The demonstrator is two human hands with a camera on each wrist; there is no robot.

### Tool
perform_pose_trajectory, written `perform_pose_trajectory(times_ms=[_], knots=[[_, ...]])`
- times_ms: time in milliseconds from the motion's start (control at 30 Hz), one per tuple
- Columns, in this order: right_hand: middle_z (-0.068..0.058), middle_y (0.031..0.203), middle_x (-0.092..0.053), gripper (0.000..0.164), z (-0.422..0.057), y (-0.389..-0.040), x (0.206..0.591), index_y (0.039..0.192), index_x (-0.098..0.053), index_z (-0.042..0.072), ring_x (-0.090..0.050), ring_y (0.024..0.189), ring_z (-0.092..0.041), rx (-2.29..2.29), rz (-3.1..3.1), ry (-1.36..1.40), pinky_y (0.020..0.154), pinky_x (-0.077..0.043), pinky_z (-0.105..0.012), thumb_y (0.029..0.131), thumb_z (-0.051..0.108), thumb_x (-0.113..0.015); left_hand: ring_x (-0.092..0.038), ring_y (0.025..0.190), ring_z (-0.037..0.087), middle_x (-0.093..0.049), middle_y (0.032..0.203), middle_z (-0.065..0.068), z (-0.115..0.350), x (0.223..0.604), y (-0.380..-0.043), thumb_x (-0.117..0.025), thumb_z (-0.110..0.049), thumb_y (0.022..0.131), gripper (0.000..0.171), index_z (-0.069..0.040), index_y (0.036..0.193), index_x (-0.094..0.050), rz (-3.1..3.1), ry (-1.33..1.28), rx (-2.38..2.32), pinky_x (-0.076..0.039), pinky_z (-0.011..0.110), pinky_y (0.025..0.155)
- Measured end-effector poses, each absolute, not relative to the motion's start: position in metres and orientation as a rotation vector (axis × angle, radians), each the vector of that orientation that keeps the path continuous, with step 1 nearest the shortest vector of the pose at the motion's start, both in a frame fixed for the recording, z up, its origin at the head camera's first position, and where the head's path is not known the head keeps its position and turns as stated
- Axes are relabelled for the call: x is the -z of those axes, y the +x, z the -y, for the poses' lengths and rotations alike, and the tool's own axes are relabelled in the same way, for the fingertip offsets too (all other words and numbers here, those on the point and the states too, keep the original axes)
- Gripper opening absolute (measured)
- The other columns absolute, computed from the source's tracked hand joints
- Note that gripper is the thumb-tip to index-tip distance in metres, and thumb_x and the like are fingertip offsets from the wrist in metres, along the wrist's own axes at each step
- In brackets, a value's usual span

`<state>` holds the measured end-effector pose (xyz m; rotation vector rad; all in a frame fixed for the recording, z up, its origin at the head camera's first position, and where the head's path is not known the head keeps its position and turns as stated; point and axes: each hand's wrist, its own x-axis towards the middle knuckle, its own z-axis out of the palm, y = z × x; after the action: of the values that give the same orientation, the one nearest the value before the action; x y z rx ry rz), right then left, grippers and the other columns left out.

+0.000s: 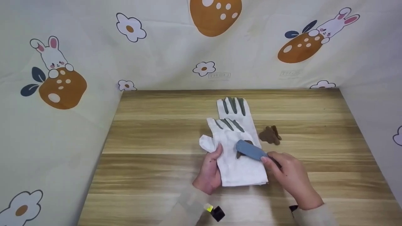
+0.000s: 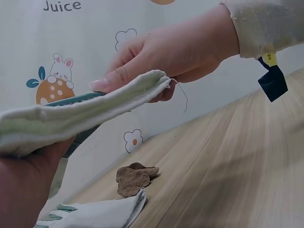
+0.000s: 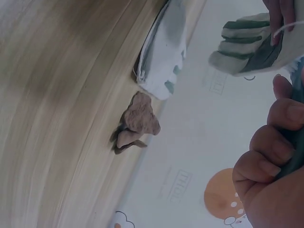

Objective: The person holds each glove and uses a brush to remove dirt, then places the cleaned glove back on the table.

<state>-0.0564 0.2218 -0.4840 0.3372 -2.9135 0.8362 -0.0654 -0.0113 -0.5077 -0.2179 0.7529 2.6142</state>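
Note:
My left hand [image 1: 209,172] holds a white work glove [image 1: 241,172] with green between its fingers, thumb on top and the rest underneath. In the left wrist view this glove is raised above the table, its cuff edge facing the camera. A brown patch [image 1: 239,154] of dirt or clay shows on the glove. My right hand [image 1: 293,175] grips the handle of a blue brush [image 1: 252,151], whose head lies over the brown patch and partly hides it. Pale bristles show at the edge of the right wrist view.
A second white glove [image 1: 250,125] lies flat on the wooden table [image 1: 150,163], partly behind the held one. Right of it sits a lumpy brown piece [image 1: 268,135], perhaps clay. Patterned cloth walls [image 1: 163,56] stand around the table's back and sides.

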Motion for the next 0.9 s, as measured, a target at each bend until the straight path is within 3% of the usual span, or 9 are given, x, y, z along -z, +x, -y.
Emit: perform_pose_trajectory(times_ms=[167, 333, 533, 900], knots=[[-0.006, 0.087, -0.072, 0.023, -0.218, -0.056, 0.481, 0.105, -0.075, 0.007, -0.058, 0.075, -0.015, -0.872, 2.881, 0.310, 0.067, -0.050, -0.036, 0.096, 0.028, -0.070, -0.052, 0.134, 0.019, -0.052, 0.147, 0.007, 0.011, 0.507, -0.067, -0.035, -0.027, 0.110, 0.049, -0.011, 0.155, -0.028, -0.755, -0.196, -2.603, -0.046, 0.036, 0.112], [-0.007, 0.091, -0.076, 0.019, -0.210, -0.058, 0.481, 0.103, -0.076, 0.008, -0.066, 0.078, -0.020, -0.813, 2.815, 0.391, 0.069, -0.055, -0.043, 0.094, 0.025, -0.073, -0.055, 0.132, 0.021, -0.057, 0.142, 0.005, 0.008, 0.506, -0.067, -0.032, -0.028, 0.110, 0.048, -0.010, 0.154, -0.029, -0.743, -0.146, -2.594, -0.046, 0.039, 0.112], [-0.008, 0.094, -0.077, 0.021, -0.218, -0.060, 0.489, 0.105, -0.075, 0.008, -0.069, 0.084, -0.026, -0.779, 2.853, 0.393, 0.073, -0.056, -0.049, 0.095, 0.027, -0.071, -0.057, 0.126, 0.017, -0.060, 0.134, 0.004, 0.009, 0.507, -0.071, -0.031, -0.027, 0.110, 0.042, -0.010, 0.148, -0.034, -0.725, -0.164, -2.591, -0.049, 0.034, 0.106], [-0.009, 0.088, -0.072, 0.026, -0.232, -0.060, 0.492, 0.108, -0.074, 0.007, -0.057, 0.074, -0.018, -0.809, 2.925, 0.286, 0.066, -0.048, -0.037, 0.098, 0.029, -0.068, -0.060, 0.119, 0.016, -0.062, 0.126, 0.003, 0.010, 0.512, -0.074, -0.032, -0.024, 0.109, 0.036, -0.009, 0.141, -0.039, -0.764, -0.210, -2.604, -0.051, 0.031, 0.102]])
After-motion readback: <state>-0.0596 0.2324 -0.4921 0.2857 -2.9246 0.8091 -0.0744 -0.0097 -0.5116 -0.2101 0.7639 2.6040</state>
